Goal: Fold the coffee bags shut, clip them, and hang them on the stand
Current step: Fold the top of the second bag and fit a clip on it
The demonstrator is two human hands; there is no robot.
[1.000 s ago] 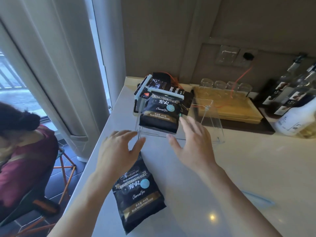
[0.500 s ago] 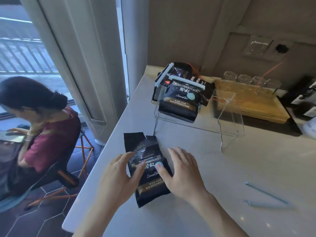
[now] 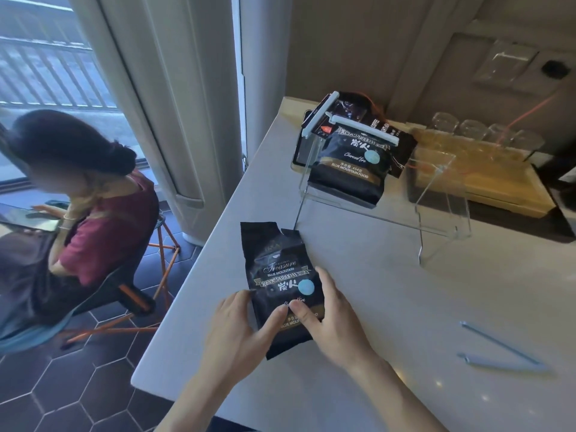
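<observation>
I have both hands on the unsealed coffee bag (image 3: 282,285) near the bench's left edge: left hand (image 3: 240,335) and right hand (image 3: 330,319) spread flat over its bottom. Its long axis runs away from me, torn top farthest, toward the acrylic stand (image 3: 436,219).

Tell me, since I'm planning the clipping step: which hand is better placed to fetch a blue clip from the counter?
Right. The right hand is nearer the two long blue clips, which lie to its right; the left hand would have to cross the black coffee bag.
</observation>
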